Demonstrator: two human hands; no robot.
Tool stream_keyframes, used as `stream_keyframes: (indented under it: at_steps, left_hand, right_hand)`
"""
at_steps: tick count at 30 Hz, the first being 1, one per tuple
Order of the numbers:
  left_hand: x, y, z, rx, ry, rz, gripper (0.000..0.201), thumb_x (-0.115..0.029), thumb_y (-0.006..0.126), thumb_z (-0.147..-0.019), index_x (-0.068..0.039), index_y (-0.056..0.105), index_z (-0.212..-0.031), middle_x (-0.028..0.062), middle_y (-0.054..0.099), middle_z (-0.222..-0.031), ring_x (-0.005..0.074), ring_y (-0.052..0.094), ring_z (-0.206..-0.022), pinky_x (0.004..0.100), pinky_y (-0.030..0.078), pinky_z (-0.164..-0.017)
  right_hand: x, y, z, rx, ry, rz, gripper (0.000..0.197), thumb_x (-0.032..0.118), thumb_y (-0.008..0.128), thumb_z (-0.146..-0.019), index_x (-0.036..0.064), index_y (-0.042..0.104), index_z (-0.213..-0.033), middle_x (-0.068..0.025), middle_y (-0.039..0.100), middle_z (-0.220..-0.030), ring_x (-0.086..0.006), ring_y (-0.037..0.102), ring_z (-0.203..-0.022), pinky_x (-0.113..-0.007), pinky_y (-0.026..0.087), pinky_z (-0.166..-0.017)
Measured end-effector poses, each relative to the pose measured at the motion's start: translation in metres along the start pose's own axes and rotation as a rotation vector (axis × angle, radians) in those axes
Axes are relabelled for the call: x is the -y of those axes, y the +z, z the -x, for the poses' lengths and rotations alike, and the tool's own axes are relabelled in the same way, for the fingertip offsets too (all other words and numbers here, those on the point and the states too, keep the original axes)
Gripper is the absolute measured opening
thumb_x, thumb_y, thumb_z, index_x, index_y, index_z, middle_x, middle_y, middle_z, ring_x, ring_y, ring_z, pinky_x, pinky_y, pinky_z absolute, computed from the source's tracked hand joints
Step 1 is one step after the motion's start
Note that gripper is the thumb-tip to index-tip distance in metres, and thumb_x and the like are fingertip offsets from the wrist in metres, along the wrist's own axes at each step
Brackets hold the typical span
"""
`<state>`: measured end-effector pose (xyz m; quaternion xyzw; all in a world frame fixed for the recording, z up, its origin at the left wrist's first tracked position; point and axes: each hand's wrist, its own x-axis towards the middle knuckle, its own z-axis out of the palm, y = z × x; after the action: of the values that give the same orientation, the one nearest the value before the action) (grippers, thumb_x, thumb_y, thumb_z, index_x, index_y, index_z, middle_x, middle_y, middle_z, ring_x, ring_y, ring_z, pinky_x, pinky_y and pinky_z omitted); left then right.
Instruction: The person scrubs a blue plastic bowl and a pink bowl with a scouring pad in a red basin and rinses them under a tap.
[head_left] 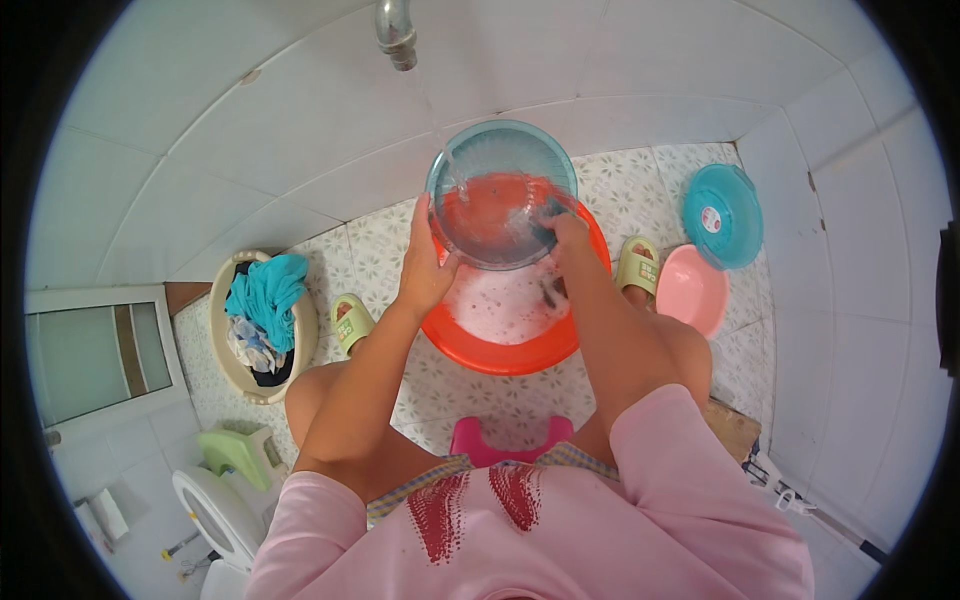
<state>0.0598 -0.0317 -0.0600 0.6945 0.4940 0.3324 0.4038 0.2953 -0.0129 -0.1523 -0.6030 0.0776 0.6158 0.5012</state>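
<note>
Over the orange-red tub [500, 357], a clear bluish plastic basin [500, 132] is held tilted, with the tub's colour showing through it. My left hand [424, 268] grips its left rim, thumb and fingers closed around the edge. Inside the right part of the basin, my right hand [567, 232] has its fingers closed on a small dark blue-grey thing [546, 212], blurred and too unclear to name. A thin stream of water falls from the metal tap [397, 40] into the basin. White suds [495, 305] and a dark wet piece lie in the tub.
At left stands a cream laundry basket [222, 340] holding clothes [268, 295]. A turquoise basin [740, 225] and pink basin [692, 290] are at right. Green slippers are on my feet beside the tub. A pink stool [510, 440], toilet [215, 515] and green stool [235, 455] are nearer.
</note>
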Motion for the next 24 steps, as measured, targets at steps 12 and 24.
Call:
stream_keyframes:
  at_steps: [12, 24]
  left_hand:
    - [-0.029, 0.012, 0.023, 0.207, 0.158, -0.901, 0.063, -0.012, 0.075, -0.063, -0.007, 0.053, -0.122, 0.0235, 0.013, -0.152, 0.0400, 0.015, -0.141, 0.0631, 0.020, -0.108]
    - [-0.048, -0.023, -0.049, 0.102, -0.264, 0.207, 0.021, -0.021, 0.057, -0.093, -0.002, 0.061, -0.102, 0.0062, 0.065, -0.091, 0.0138, 0.060, -0.079, 0.0328, 0.048, -0.069]
  right_hand:
    - [-0.014, -0.018, -0.016, 0.127, -0.119, 0.023, 0.040, -0.007, 0.056, -0.080, 0.0028, 0.058, -0.119, -0.0173, 0.061, -0.109, -0.0313, 0.061, -0.097, -0.045, 0.050, -0.088]
    - [0.070, 0.041, 0.077, 0.252, -0.438, 0.481, 0.070, 0.044, 0.063, -0.084, 0.0028, 0.043, -0.137, -0.0212, 0.047, -0.133, -0.0288, 0.046, -0.123, -0.041, 0.042, -0.096]
